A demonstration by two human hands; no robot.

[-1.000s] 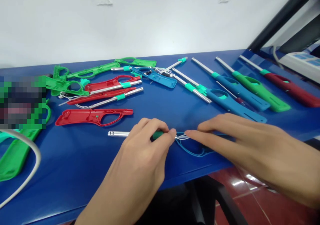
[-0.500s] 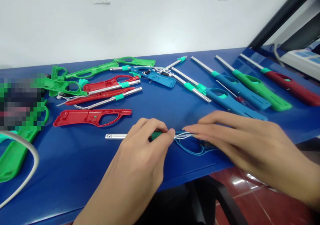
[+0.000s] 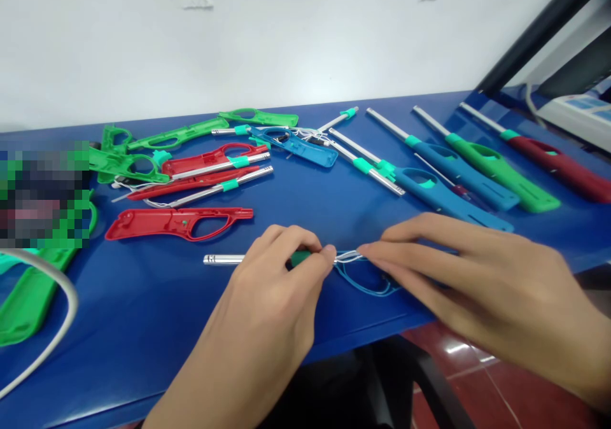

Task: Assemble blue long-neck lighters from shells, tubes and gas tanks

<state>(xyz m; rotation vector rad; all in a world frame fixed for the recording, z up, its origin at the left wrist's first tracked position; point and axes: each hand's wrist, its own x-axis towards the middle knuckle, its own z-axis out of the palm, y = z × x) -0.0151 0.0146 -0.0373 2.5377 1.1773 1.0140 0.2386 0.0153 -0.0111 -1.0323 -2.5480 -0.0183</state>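
Note:
Near the table's front edge, my left hand (image 3: 272,295) is closed around a metal lighter tube (image 3: 223,260) with a dark green collar (image 3: 300,258). The tube's tip points left. From its right end, thin white wires (image 3: 348,257) run over a blue lighter shell half (image 3: 365,289), whose trigger loop shows between my hands. My right hand (image 3: 468,276) pinches the wires between thumb and fingertips and covers most of the blue shell's handle. Above my left hand lies a red shell half (image 3: 153,223), open side up.
Several finished-looking lighters, such as a green one (image 3: 506,168) and a dark red one (image 3: 558,161), lie at the right. Green shells (image 3: 179,135), red shells and metal tubes are spread at the left and back. A white cable (image 3: 69,289) curves over the left edge.
My right fingertips have closed together on the white wires and shifted slightly. The left hand keeps its hold on the tube.

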